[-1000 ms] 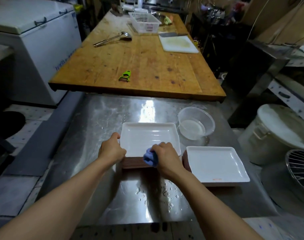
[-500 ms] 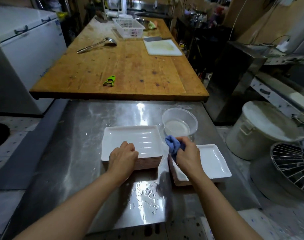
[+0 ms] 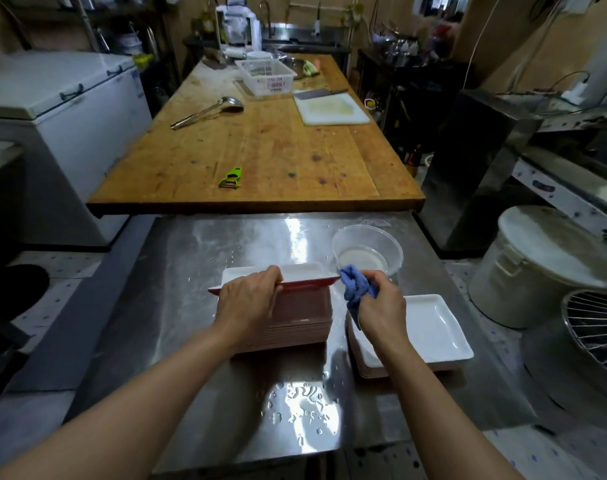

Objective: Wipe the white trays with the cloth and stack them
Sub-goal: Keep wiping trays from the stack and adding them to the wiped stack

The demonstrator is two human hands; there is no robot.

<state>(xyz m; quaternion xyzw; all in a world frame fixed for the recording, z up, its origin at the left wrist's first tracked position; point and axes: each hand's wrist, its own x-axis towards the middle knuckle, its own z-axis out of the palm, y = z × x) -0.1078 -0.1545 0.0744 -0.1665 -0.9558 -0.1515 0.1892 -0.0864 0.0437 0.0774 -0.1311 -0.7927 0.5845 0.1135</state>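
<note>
Head cam looks down at a wet steel table (image 3: 198, 306): left hand (image 3: 248, 303) grips the near edge of the top tray (image 3: 305, 276), tilting it up off its stack (image 3: 295, 323); right hand (image 3: 381, 308) is clenched around the blue cloth (image 3: 354, 287), just beside that tray, over a second stack (image 3: 433, 330) near a clear bowl (image 3: 367, 251)

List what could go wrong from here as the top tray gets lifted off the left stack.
1. The left hand alone tilts the top tray up by its near edge; the steel table is wet, so the tray may be slick and could slip.
2. The water bowl sits close behind the right hand and cloth; a swing could knock it.
</note>
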